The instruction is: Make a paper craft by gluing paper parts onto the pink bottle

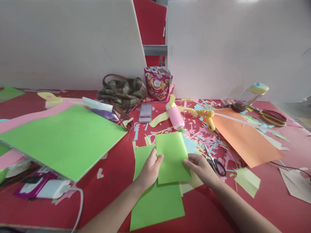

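A smaller sheet of light green paper (173, 161) is held up between my two hands. My left hand (150, 168) pinches its left edge with the thumb on top, and my right hand (200, 168) pinches its right edge the same way. Below it a larger green sheet (156, 210) lies on the red table, partly covered by the held one. Just beyond the held paper lies a pink-wrapped bottle (175, 117) with a yellow paper strip by it. Black-handled scissors (215, 161) rest to the right of my right hand.
A yellow glue gun (207, 119) and an orange sheet (245, 139) lie right, near a clear jar (250, 97) and green-handled scissors (272, 117). A stack topped by green paper (65, 142) fills the left. Behind are a plaid bag (122, 92) and snack pouch (159, 84). Paper scraps are scattered about.
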`<state>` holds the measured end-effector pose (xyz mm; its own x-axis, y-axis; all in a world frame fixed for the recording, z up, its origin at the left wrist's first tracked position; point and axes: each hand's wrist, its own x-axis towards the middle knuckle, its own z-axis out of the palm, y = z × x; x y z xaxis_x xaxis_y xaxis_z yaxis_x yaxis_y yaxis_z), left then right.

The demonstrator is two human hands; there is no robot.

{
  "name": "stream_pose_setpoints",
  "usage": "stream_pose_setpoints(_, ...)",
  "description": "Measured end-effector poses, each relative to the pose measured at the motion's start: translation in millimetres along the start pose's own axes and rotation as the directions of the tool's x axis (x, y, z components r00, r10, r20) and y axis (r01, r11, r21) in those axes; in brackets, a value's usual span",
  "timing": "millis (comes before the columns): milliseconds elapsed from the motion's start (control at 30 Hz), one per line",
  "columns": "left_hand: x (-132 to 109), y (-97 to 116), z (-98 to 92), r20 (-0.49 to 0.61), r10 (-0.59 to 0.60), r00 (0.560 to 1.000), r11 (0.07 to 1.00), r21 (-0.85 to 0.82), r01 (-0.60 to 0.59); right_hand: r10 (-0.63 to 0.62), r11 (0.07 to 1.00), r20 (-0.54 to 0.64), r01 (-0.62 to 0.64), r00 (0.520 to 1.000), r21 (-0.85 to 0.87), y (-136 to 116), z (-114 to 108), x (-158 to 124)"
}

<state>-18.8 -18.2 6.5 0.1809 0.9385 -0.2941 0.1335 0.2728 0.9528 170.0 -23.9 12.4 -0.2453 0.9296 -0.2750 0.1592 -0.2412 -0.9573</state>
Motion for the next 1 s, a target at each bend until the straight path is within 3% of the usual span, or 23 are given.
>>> stream_pose_setpoints(100, -0.4, -1.1, 0.6, 0.020, -0.026, 0.999, 0.996, 0.087, 0.024, -0.017, 0.996, -0.007, 0.017, 1.000, 0.086, -5.7, -0.8, -0.8)
stream_pose_setpoints(333, -1.4, 0.4, 1.1, 0.024, -0.077, 0.997, 0.981, 0.181, 0.071, 0.017, 0.988, -0.176, -0.044, 0.984, -0.147, -0.7, -1.7, -0.2)
stream_pose_setpoints(500, -1.6, 1.1, 1.1, 0.094, -0.087, 0.992, 0.977, 0.204, 0.066, 0.010, 0.999, -0.119, -0.015, 0.993, -0.039, -1.7, -1.8, 0.9)
stream_pose_setpoints(667, -3.9, 3.6, 1.5, 0.118, -0.099, 0.988, 0.967, 0.247, 0.067, -0.010, 0.987, -0.263, -0.031, 0.965, -0.155, 2.9, -4.2, 2.5)
stream_pose_setpoints(833, -6.3, 7.4, 3.7, 0.152, -0.088, 0.985, 0.965, 0.258, 0.046, -0.007, 0.999, -0.189, 0.013, 0.982, 0.031, 6.5, -5.0, 3.8)
stream_pose_setpoints(1000, -7.8, 10.4, 6.5, 0.184, -0.114, 0.976, 0.962, 0.264, 0.063, -0.011, 0.994, -0.341, -0.027, 0.940, -0.106, 3.8, -7.0, 3.4)
